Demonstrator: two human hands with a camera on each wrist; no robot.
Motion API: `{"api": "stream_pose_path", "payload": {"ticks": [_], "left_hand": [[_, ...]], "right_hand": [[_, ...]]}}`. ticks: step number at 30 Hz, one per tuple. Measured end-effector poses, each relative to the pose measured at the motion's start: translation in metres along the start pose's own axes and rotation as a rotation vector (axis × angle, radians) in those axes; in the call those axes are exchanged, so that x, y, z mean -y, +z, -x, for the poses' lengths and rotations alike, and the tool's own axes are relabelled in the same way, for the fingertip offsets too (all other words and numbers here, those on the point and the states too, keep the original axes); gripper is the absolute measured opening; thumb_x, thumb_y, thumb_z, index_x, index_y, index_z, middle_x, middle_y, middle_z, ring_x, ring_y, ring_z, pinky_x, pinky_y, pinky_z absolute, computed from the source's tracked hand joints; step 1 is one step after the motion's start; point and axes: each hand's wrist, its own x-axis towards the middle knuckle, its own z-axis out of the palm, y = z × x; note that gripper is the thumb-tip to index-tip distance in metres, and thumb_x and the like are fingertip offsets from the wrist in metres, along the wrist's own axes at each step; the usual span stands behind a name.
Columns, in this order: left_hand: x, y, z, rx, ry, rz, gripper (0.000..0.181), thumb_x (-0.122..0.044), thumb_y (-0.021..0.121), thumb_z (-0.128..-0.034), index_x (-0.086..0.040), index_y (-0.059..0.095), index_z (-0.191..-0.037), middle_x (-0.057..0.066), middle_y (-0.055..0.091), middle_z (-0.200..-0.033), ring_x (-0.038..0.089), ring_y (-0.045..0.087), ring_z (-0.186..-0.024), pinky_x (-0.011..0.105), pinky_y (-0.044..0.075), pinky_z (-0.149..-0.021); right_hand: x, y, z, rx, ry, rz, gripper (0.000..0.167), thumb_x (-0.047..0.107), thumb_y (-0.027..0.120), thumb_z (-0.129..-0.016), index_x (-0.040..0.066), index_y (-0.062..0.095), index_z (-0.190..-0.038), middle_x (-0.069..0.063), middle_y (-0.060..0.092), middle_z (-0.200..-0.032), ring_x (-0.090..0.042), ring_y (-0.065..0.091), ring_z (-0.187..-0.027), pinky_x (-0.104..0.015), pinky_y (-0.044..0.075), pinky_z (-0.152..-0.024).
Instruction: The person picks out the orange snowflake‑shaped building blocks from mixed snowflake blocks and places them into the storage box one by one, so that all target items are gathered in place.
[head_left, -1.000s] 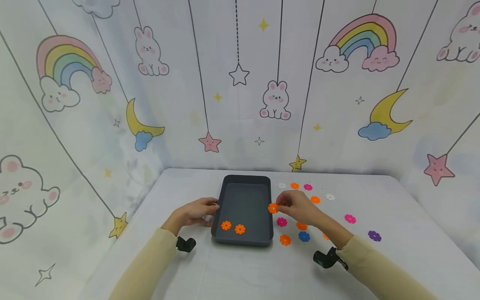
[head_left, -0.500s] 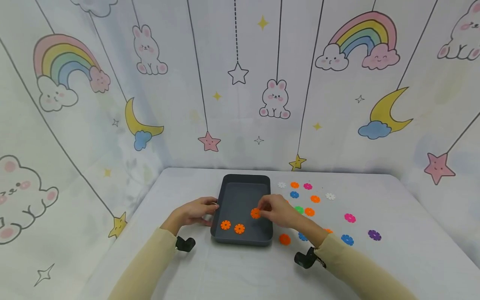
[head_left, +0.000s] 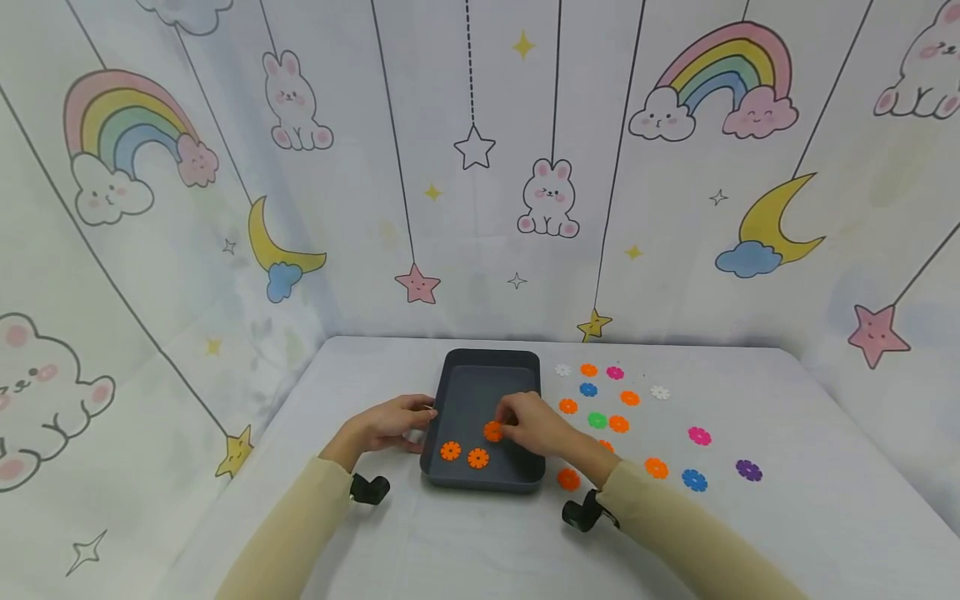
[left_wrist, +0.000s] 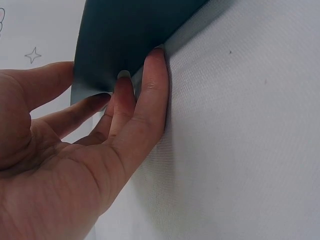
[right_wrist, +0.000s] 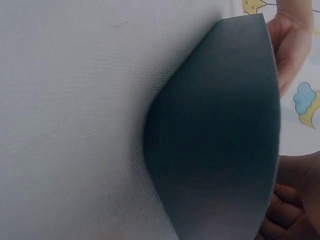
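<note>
right hand point(head_left: 531, 423) has shifted leftward and further in over the dark grey tray point(head_left: 480, 398) since half a second ago, bringing its orange flower disc point(head_left: 492, 432) close to the two orange flower discs point(head_left: 478, 458) lying in the tray's near part. tray and left hand point(head_left: 393, 423) look unmoved. right hand: thumb and fingers pinching the disc by its edge; whether the disc touches the tray floor, cannot tell, and the right wrist view shows only the tray's outer wall, no disc. left hand: holding the tray lightly at its left wall, fingertips up at the rim, thumb low on the outer face. on the surface point(head_left: 420, 542), right of the tray, more orange discs point(head_left: 656, 468) lie scattered among a green disc point(head_left: 597, 420), a purple disc point(head_left: 748, 470), and blue, pink and white ones. step in hand, as judged: setting a third orange disc beside the pair. next move seems to call for lowering it flat, clear of its neighbours, then loosening the pinch while the left hand steadies the tray.
</note>
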Motion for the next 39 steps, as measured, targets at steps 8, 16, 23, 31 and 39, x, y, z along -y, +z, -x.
{"api": "stream_pose_path", "payload": {"ticks": [8,16,23,31,39], "left_hand": [[0.001,0.0,0.0,0.001,0.001,0.005,0.055,-0.02,0.056,-0.107,0.0,0.037,-0.154,0.023,0.049,-0.148,0.037,0.053,-0.129,0.049,0.06,-0.088],[0.002,-0.001,-0.001,0.009,0.011,0.013,0.054,-0.019,0.055,-0.1071,0.0,0.036,-0.154,0.023,0.048,-0.148,0.037,0.052,-0.13,0.049,0.06,-0.089],[0.001,0.0,-0.001,0.006,0.01,0.017,0.053,-0.019,0.055,-0.1072,0.0,0.037,-0.154,0.022,0.049,-0.147,0.037,0.053,-0.129,0.05,0.06,-0.089],[0.002,0.0,-0.002,0.0,0.012,0.013,0.052,-0.018,0.054,-0.1073,0.002,0.038,-0.153,0.022,0.049,-0.147,0.037,0.052,-0.13,0.05,0.06,-0.088],[0.004,-0.001,-0.004,0.0,0.012,0.013,0.054,-0.019,0.055,-0.1071,0.001,0.037,-0.154,0.023,0.048,-0.149,0.038,0.051,-0.131,0.05,0.06,-0.088]], "right_hand": [[0.001,0.012,-0.01,-0.015,0.005,-0.01,0.006,0.004,0.073,-0.093,0.007,0.071,-0.097,0.001,0.069,-0.091,-0.012,0.06,-0.08,-0.027,0.054,-0.072],[0.008,0.022,-0.016,-0.047,0.049,-0.077,0.006,0.002,0.073,-0.092,0.004,0.072,-0.097,-0.002,0.069,-0.09,-0.013,0.06,-0.079,-0.028,0.055,-0.071],[0.01,0.027,-0.019,-0.075,0.075,-0.113,0.006,0.002,0.072,-0.09,0.003,0.072,-0.096,-0.002,0.07,-0.086,-0.013,0.06,-0.075,-0.029,0.055,-0.069],[0.012,0.03,-0.02,-0.064,0.072,-0.112,0.007,-0.001,0.07,-0.09,-0.001,0.07,-0.097,-0.002,0.068,-0.085,-0.012,0.059,-0.073,-0.026,0.054,-0.066],[0.016,0.029,-0.022,-0.034,0.099,-0.089,0.014,0.0,0.072,-0.091,-0.002,0.07,-0.104,-0.007,0.069,-0.094,-0.018,0.063,-0.083,-0.035,0.057,-0.076]]}}
